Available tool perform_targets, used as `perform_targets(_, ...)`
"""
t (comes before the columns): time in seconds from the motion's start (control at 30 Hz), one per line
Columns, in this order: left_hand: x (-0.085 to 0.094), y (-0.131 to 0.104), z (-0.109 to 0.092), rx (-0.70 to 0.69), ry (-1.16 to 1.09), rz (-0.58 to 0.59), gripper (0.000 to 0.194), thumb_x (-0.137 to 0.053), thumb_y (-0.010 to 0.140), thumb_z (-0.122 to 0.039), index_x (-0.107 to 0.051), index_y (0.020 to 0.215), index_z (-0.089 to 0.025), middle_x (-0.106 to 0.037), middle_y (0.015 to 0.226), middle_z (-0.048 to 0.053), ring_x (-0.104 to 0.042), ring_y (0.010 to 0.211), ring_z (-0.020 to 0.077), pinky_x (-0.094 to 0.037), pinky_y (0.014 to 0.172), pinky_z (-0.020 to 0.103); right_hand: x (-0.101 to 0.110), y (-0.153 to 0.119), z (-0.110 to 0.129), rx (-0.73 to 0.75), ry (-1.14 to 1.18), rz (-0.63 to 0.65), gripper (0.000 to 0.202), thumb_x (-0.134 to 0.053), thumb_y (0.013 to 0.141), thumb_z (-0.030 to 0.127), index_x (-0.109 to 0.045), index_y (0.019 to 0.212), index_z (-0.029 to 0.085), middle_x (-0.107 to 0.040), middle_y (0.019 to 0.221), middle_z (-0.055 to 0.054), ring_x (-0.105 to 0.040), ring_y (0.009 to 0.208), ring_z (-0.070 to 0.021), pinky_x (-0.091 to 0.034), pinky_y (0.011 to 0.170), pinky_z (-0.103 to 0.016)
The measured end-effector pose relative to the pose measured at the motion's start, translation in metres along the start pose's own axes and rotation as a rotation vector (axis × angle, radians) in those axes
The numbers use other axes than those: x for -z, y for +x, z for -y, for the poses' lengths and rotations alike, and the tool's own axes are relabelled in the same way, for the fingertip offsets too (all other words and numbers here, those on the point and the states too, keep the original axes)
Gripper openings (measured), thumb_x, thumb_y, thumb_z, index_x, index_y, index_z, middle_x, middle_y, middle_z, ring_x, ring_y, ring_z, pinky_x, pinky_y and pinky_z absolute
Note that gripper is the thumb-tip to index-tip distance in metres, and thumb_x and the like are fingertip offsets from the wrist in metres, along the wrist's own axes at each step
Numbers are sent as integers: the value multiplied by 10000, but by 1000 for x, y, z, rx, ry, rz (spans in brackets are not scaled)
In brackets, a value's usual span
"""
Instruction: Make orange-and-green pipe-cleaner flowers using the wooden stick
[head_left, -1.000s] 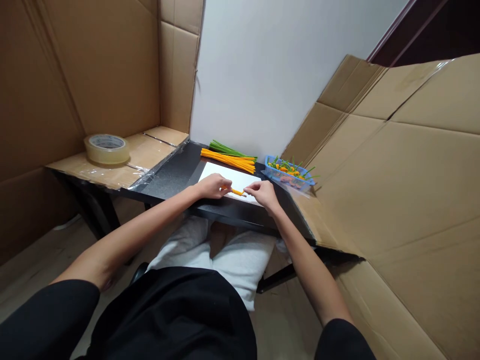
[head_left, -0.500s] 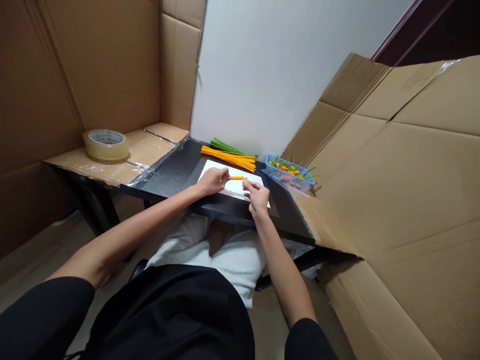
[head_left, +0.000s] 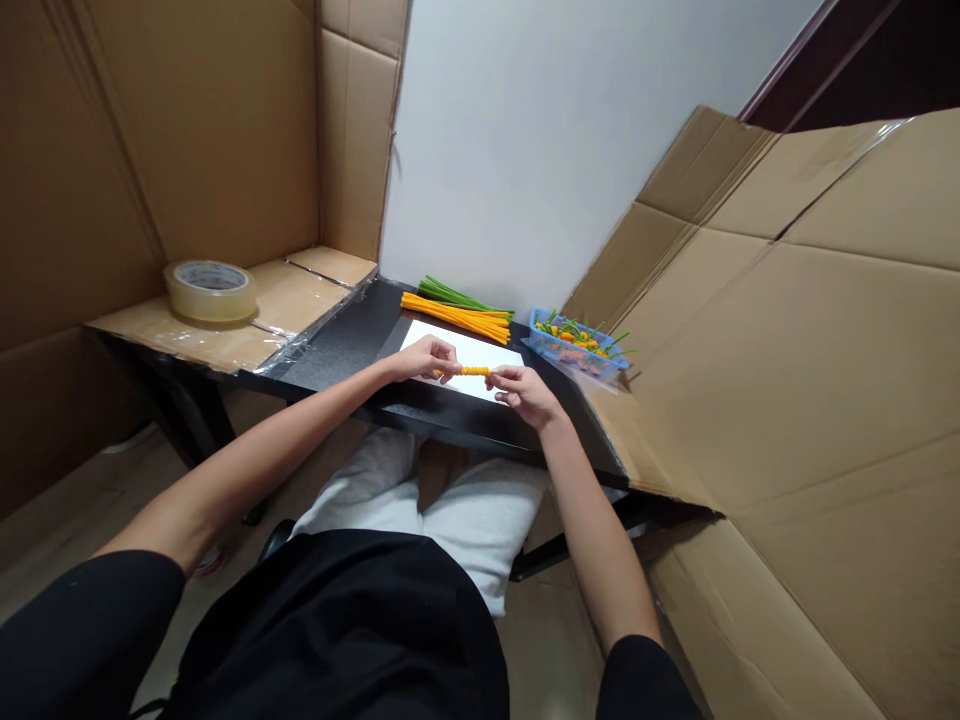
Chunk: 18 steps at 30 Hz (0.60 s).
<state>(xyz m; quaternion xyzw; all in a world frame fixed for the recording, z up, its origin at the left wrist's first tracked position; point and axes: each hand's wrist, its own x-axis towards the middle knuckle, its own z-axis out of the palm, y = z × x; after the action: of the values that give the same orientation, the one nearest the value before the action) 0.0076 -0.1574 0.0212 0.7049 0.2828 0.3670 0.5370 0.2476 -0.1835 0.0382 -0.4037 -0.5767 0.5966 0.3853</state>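
I saw R hand (head_left: 529, 394) shift, pinching yellow coil (head_left: 475, 371) tip | L hand (head_left: 421, 359) pinched other end | prob steadier winding imo

A: Where does the camera sit?
B: On the person's head, looking forward and down over the body, so the black shirt (head_left: 345, 620) looms close along the bottom of the frame, left of centre.
A: What does it face?
B: The table (head_left: 330, 345). The left hand (head_left: 421, 358) and right hand (head_left: 527, 395) show near the middle of the frame, seen from above and behind, well beyond the shirt.
A: How wide is it?
B: Very wide. Cardboard (head_left: 225, 130) takes up both sides, the white wall (head_left: 540, 150) stands farther off at upper centre, and floor (head_left: 555, 640) shows at the bottom.
A: And other angles?
B: This single view covers everything.
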Motion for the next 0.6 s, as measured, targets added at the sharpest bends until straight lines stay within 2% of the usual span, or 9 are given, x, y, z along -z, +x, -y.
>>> perform_targets(0.17, -1, 0, 3, -32, 108, 156, 368, -828, 675, -415, -619, 630, -115, -631, 527, 18, -434, 431, 45, -288, 440, 168, 18, 2, 14, -170, -271, 224, 345, -930, 495, 339, -744, 686, 120, -663, 626, -16, -554, 583, -81, -402, 500, -182)
perform_targets(0.3, -1, 1, 13, -93, 239, 191, 337, -761, 751, -425, -638, 682, -118, -650, 555, 22, -496, 475, 69, -343, 492, 178, 19, 16, 27, -279, -488, 350, 275, -912, 496, 241, -740, 661, 104, -678, 600, -35, -581, 555, -107, -432, 482, -198)
perform_targets(0.37, -1, 1, 16, -127, 317, 165, 325, -727, 780, -424, -642, 704, -120, -655, 568, 23, -520, 495, 81, -370, 514, 186, 15, 24, 31, -268, -570, 321, 226, -898, 482, 157, -730, 621, 97, -667, 554, -41, -592, 512, -128, -466, 474, -229)
perform_targets(0.47, -1, -2, 16, -190, 466, 102, 310, -684, 814, -411, -651, 717, -119, -645, 577, 16, -511, 507, 87, -376, 518, 194, 10, 37, 35, -200, -726, 212, 219, -870, 426, 25, -708, 550, 107, -641, 486, -28, -604, 458, -153, -503, 464, -267)
perform_targets(0.6, -3, -5, 12, -338, 795, -24, 294, -626, 854, -359, -651, 668, -133, -595, 546, 0, -459, 497, 86, -320, 512, 215, 3, 51, 37, -156, -928, 173, 251, -838, 388, -32, -695, 497, 142, -606, 425, 9, -585, 442, -141, -478, 478, -246)
